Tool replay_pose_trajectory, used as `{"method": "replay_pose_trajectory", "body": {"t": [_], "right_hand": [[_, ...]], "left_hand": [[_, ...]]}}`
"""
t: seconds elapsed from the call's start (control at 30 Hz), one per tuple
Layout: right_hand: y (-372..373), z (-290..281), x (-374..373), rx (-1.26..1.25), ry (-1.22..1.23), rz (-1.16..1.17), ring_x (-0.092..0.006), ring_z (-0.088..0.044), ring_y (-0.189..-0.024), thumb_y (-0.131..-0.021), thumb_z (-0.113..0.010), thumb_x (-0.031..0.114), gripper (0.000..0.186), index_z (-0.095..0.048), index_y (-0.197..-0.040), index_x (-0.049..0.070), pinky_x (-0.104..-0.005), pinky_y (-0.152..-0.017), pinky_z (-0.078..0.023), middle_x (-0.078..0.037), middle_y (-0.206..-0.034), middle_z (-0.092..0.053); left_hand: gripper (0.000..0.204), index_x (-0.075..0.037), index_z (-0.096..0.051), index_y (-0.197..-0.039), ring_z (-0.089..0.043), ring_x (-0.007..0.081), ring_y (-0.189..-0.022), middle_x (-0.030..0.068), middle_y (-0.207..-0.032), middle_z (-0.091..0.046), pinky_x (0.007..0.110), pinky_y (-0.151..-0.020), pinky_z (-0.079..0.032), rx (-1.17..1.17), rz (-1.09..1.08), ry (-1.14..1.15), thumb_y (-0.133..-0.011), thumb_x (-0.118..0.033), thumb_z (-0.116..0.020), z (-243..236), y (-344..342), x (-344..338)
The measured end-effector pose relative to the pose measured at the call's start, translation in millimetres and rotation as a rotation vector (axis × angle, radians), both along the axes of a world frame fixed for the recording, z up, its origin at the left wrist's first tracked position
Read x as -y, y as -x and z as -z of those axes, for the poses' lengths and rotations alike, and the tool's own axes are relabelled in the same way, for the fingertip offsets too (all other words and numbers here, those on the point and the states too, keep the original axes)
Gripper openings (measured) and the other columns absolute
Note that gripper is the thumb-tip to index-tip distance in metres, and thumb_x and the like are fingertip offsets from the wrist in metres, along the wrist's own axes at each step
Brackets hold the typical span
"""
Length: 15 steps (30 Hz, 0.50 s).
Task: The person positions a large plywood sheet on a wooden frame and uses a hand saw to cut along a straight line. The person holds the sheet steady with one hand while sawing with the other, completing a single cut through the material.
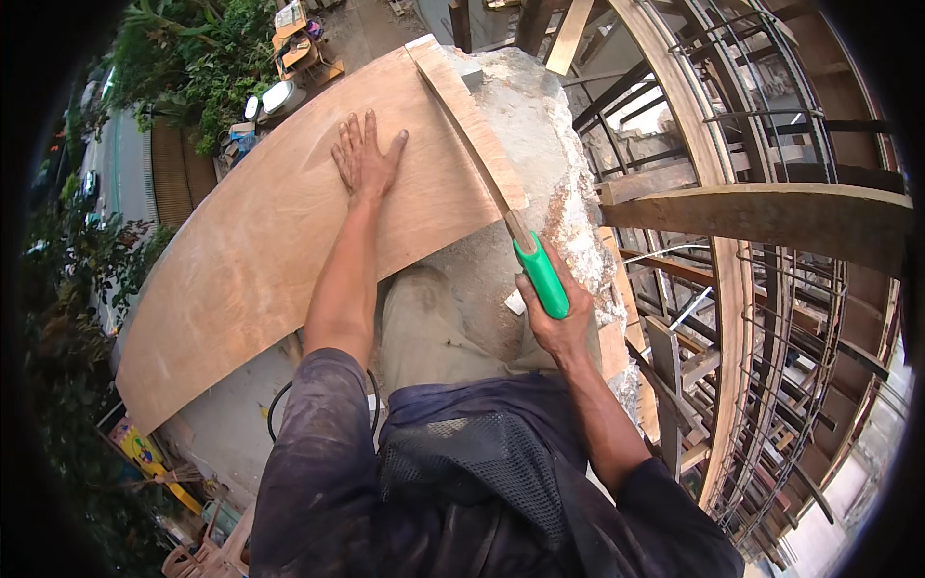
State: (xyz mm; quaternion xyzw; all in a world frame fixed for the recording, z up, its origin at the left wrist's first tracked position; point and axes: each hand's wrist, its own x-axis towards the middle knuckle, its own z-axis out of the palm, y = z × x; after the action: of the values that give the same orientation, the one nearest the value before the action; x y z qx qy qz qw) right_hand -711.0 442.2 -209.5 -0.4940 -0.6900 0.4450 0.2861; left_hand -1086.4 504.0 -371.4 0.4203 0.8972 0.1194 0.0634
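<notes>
A large plywood sheet [222, 299] lies across a rough concrete ledge [540, 116], its near edge over my legs [414, 308]. My left hand [366, 159] rests on the sheet with fingers spread. My right hand [559, 313] is wrapped round the green handle of a handsaw [541, 270], its fingers partly hidden behind it. The saw's narrow blade runs away from me along a straight cut line near the sheet's right end, beside a narrow strip of plywood [462, 106].
Steel rebar cages [785, 106] and timber beams [756, 217] fill the lower structure on the right, with gaps between them. Green plants [164, 67], a corrugated roof [135, 173] and assorted items [284, 96] lie beyond the sheet. A black cable loop [275, 414] is beside my left arm.
</notes>
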Motion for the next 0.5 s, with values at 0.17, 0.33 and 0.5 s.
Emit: {"method": "replay_pose_trajectory", "body": {"t": [0.17,0.33,0.5], "right_hand": [[-31.2,-7.5,21.7,0.034,-0.013,-0.034,-0.0232,-0.079,-0.106,-0.09,-0.084,0.01,0.063,-0.061,-0.149,0.004,-0.035,-0.089,-0.062,-0.019,-0.127,-0.077],[56.1,5.0,-43.5,-0.109,-0.046,0.005,-0.0273,-0.075,-0.119,-0.094,-0.08,0.014,0.059,-0.061,-0.149,0.003,-0.0368,-0.098,-0.06,-0.023,-0.133,-0.073],[44.1,-3.7,-20.3,0.007,0.07,-0.013,-0.0277,-0.073,-0.123,-0.095,-0.08,0.016,0.059,-0.06,-0.15,0.003,-0.0377,-0.103,-0.058,-0.023,-0.135,-0.072]], "left_hand": [[0.094,-0.023,-0.028,-0.171,-0.008,0.0303,-0.167,0.0105,-0.179,-0.019,0.055,-0.133,-0.003,0.009,0.004,-0.007,-0.097,-0.076,-0.052,-2.0,-4.9,0.3],[0.095,-0.023,-0.028,-0.171,-0.008,0.0309,-0.167,0.0113,-0.179,-0.018,0.055,-0.134,-0.003,0.036,0.023,0.012,-0.097,-0.077,-0.051,-1.3,-1.4,-11.3],[0.098,-0.024,-0.027,-0.171,-0.006,0.0309,-0.167,0.0113,-0.179,-0.017,0.054,-0.134,-0.002,0.039,0.009,-0.009,-0.095,-0.081,-0.05,3.3,12.3,-3.2]]}}
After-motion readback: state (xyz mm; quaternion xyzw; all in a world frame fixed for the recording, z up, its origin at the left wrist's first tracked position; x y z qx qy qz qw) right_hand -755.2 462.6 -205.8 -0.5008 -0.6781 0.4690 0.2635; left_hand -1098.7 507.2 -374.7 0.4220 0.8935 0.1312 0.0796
